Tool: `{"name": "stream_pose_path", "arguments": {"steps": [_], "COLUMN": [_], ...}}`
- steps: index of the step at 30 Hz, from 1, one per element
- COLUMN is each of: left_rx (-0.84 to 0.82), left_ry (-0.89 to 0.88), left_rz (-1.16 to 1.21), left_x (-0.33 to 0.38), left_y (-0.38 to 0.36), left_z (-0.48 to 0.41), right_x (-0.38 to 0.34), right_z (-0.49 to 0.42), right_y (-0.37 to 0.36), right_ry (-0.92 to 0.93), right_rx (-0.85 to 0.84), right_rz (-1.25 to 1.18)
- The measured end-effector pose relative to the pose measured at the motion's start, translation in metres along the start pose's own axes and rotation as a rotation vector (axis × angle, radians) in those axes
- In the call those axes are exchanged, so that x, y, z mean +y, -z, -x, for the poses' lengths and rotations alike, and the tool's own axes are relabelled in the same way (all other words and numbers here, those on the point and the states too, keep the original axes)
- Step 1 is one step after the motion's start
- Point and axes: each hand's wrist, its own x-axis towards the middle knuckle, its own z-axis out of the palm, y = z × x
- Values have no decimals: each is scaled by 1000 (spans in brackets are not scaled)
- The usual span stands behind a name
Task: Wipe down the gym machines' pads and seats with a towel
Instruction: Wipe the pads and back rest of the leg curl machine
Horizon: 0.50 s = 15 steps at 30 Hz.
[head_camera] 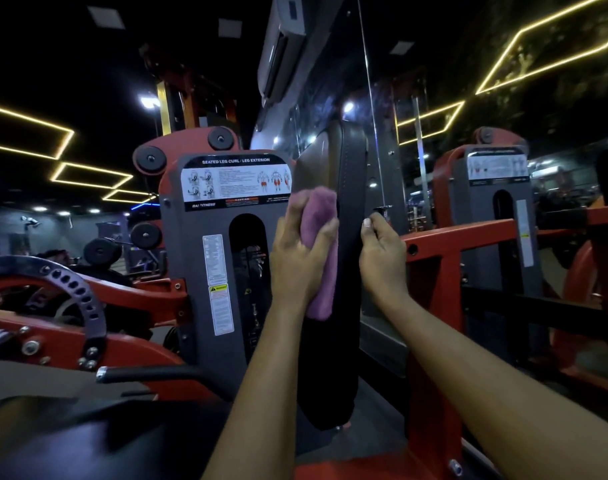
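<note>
left hand [297, 258] clutching towel [318, 216] on pad [351, 168], right hand [382, 258] gripping pad

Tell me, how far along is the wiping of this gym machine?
Nothing shows as finished. In hand: the left hand presses the pink towel against the upright back pad while the right hand grips its edge. Left: the black seat below lies untouched.

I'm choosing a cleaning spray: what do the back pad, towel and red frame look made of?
Back pad: black vinyl or leather-like cover, with a faint sheen and a stitched seam. Towel: pink fuzzy cloth, likely terry or microfibre. Red frame: glossy painted metal, bolted.
</note>
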Motion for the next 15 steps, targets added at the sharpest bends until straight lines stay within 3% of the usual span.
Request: {"name": "stream_pose_path", "arguments": {"steps": [6,10,15], "left_rx": [-37,-22,-41], "left_ry": [19,42,246], "left_rz": [-40,-129,-207], "left_x": [-29,-39,-96], "left_y": [10,3,-12], "left_z": [41,-3,-73], "right_x": [1,1,1], "right_z": [15,19,22], "right_y": [-22,-28,-35], "right_ry": [17,45,67], "right_rx": [240,286,349], "right_rz": [92,156,311]}}
